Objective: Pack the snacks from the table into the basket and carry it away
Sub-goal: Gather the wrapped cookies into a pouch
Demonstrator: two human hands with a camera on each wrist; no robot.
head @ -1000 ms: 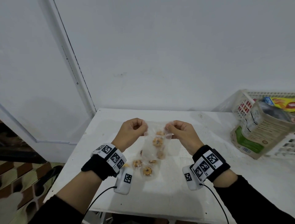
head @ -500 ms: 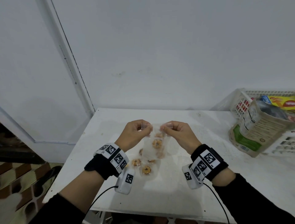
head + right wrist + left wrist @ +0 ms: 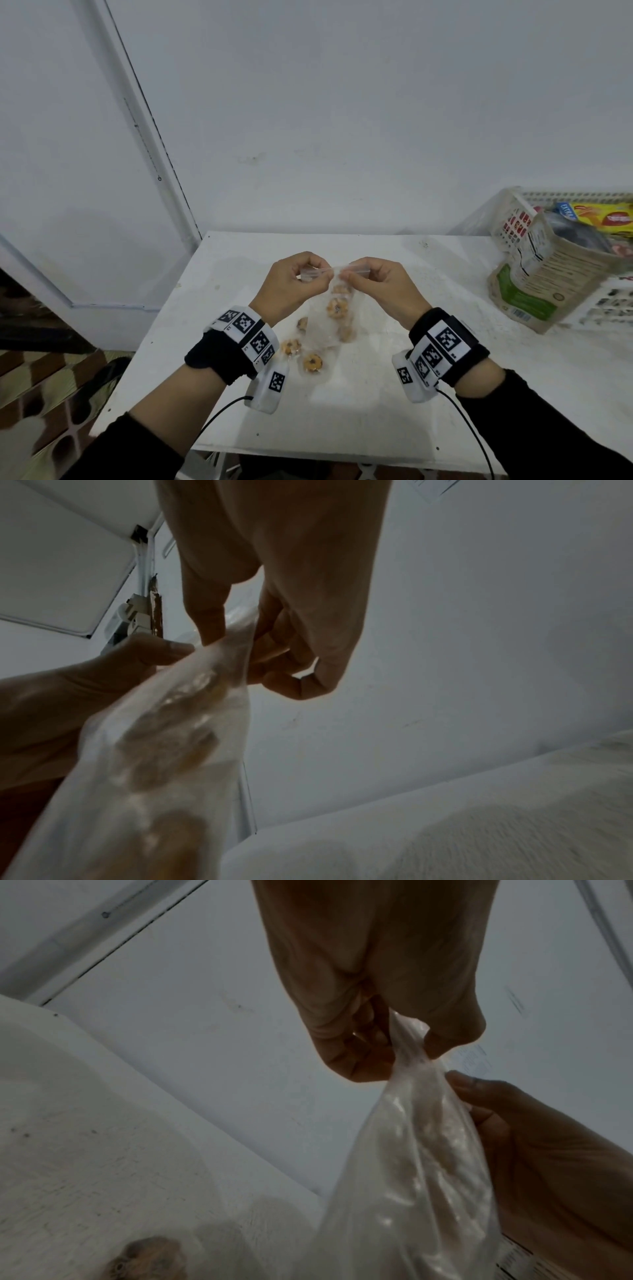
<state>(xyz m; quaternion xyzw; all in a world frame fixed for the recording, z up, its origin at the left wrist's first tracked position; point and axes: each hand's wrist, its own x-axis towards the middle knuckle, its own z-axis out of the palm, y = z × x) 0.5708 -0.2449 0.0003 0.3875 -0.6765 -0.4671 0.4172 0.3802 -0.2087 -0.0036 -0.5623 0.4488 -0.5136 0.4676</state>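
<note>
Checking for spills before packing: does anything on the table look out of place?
Yes: a few round jam-centred cookies lie loose on the white table, outside the clear plastic bag both hands pinch by its top.

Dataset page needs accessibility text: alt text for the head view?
Both hands, left hand and right hand, pinch the top of a clear cookie bag above a white table. Loose wrapped cookies lie beneath; a white basket with snack packs stands at far right.
</note>
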